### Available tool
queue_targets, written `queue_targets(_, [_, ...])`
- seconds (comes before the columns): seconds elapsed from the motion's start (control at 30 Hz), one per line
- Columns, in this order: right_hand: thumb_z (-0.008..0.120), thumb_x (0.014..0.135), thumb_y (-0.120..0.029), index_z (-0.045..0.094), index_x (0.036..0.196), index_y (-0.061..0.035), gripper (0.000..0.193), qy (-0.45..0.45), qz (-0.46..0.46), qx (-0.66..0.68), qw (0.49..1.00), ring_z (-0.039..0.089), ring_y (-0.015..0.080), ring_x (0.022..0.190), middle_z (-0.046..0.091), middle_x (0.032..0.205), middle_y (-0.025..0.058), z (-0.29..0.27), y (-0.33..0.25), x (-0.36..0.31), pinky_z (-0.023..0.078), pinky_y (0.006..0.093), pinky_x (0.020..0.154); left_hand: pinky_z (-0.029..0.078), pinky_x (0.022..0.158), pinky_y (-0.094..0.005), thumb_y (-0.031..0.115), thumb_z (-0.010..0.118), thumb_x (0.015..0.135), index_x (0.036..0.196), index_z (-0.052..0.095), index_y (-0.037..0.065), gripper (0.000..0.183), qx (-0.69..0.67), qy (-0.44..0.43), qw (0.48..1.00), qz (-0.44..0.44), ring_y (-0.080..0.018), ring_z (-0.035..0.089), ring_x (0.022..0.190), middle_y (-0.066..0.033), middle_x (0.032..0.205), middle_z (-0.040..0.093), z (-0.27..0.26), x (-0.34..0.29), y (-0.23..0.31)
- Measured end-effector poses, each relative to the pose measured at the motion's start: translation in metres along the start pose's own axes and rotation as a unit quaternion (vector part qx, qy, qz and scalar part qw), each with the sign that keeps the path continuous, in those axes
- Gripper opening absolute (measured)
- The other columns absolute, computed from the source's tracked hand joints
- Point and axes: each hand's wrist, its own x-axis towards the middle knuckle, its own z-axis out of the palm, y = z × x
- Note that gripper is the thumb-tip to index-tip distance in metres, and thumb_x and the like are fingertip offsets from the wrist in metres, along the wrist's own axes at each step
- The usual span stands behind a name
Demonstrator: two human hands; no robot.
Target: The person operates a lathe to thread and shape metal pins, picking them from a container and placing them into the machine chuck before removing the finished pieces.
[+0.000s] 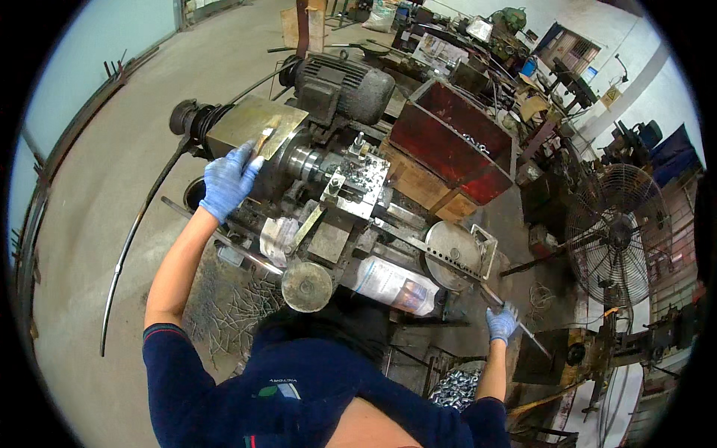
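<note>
Both my hands wear blue knit gloves. My left hand [230, 181] is closed round what looks like a small brush [264, 137], its tan tip over the brass-coloured cover [258, 123] of a small lathe. Off to the right, my right hand [502, 322] grips a long metal lever [532, 340] joined to a perforated bar [441, 257]. Between my hands are the lathe's chuck [305, 163] and a tool block [355, 187] strewn with metal chips. Whether a workpiece sits in the chuck, I cannot tell.
Behind the lathe stand an electric motor [340, 88] and a red metal bin [452, 142] holding some shiny parts. A large caged fan [620, 231] is at the right. Shiny metal parts [455, 390] are heaped low by my right arm. Thin rods [243, 313] litter the floor at left.
</note>
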Motion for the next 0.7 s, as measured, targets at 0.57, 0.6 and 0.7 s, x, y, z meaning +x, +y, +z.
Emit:
queue_targets(0.57, [0.064, 0.065, -0.049, 0.054, 0.113, -0.0088, 0.064, 0.025, 0.011, 0.025, 0.999, 0.041, 0.0272, 0.118, 0.053, 0.117, 0.0132, 0.014, -0.001, -0.002, 0.024, 0.0429, 0.103, 0.047, 0.063, -0.0440, 0.025, 0.049, 0.081, 0.073, 0.063, 0.007, 0.024, 0.105, -0.170, 0.979, 0.041, -0.0333, 0.060, 0.066, -0.0158, 0.069, 0.062, 0.017, 0.091, 0.018])
queue_targets(0.6, [0.064, 0.064, -0.049, 0.055, 0.112, -0.0085, 0.063, 0.042, 0.011, 0.025, 0.999, 0.042, 0.0274, 0.117, 0.054, 0.116, 0.0135, 0.017, 0.003, -0.002, 0.024, 0.0430, 0.103, 0.047, 0.063, -0.0438, 0.027, 0.050, 0.082, 0.074, 0.064, 0.008, 0.025, 0.074, -0.191, 0.977, 0.064, -0.0336, 0.060, 0.066, -0.0161, 0.070, 0.061, 0.008, 0.091, 0.038])
queue_targets(0.7, [0.065, 0.064, -0.048, 0.056, 0.110, -0.0074, 0.062, 0.044, 0.005, 0.017, 0.999, 0.043, 0.0280, 0.116, 0.054, 0.115, 0.0137, 0.020, 0.006, -0.002, 0.025, 0.0433, 0.102, 0.046, 0.063, -0.0422, 0.028, 0.052, 0.083, 0.082, 0.064, 0.007, 0.025, -0.087, -0.193, 0.977, 0.037, -0.0350, 0.058, 0.068, -0.0176, 0.072, 0.060, -0.016, 0.072, 0.064])
